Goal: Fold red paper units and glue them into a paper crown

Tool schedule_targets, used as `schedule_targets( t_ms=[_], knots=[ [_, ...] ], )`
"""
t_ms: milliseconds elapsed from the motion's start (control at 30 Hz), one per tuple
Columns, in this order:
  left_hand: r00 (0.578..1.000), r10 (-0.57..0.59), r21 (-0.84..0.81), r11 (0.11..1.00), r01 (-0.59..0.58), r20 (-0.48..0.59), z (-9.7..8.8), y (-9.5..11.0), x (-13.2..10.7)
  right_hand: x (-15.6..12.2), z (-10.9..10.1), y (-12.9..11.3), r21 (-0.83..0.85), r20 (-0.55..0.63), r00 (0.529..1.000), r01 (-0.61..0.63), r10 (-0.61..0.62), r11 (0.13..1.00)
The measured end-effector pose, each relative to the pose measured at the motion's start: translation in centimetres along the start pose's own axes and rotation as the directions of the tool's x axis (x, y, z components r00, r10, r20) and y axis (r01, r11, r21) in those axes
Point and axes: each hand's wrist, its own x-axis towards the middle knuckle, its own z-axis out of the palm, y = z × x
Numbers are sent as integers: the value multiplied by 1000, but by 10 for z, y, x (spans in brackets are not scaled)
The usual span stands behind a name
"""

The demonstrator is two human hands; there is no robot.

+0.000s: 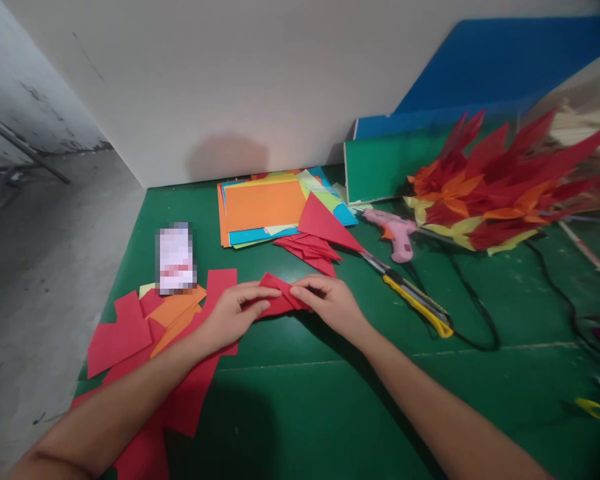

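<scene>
A piece of folded red paper (279, 304) is pinched between both hands, just above the green tabletop. My left hand (237, 310) grips its left side with thumb and fingers closed. On the right side, my right hand (327, 300) has its fingertips closed on the same paper. Just beyond the hands lies a small pile of folded red paper pieces (307, 250), with a larger red paper triangle (327, 223) behind it. Loose red paper pieces (120, 343) and orange paper strips (177, 313) spread under and beside my left forearm.
Colored sheets (265, 205) are stacked at the back. A yellow utility knife (417, 303) and a pink glue gun (395, 230) with a black cord lie to the right. Further right stands a red and orange paper flame shape (505, 180). A blurred phone (176, 259) lies at left.
</scene>
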Motion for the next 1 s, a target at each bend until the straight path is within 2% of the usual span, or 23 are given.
schedule_targets(
  t_ms=[100,200,400,567,667,767,833,933,1000],
  knots=[
    [998,-50,-67,997,47,-47,-2,0,2,0,-6,1,24,8,998,-66,66,998],
    [996,-71,-104,992,66,-49,-1,-1,3,1,-8,0,15,1,999,-54,54,998],
    [995,-90,-29,996,88,-42,-1,0,2,1,-5,4,-57,-16,998,-54,54,997],
    [999,36,200,979,-31,-24,4,-4,-1,-1,-6,5,-181,13,1000,-7,10,983],
    [987,163,329,931,-157,8,7,-11,-1,-1,-6,5,-268,48,999,34,-22,963],
    [970,239,410,880,-239,54,8,-17,0,-1,-6,8,-368,80,995,77,-51,927],
    [962,268,465,846,-261,54,7,-18,1,0,-6,10,-433,97,991,125,-91,893],
    [960,279,547,803,-235,4,5,-17,2,1,-8,11,-530,121,974,227,-192,817],
    [963,269,562,792,-239,32,5,-15,1,1,-9,9,-578,140,958,284,-250,765]
  ],
)
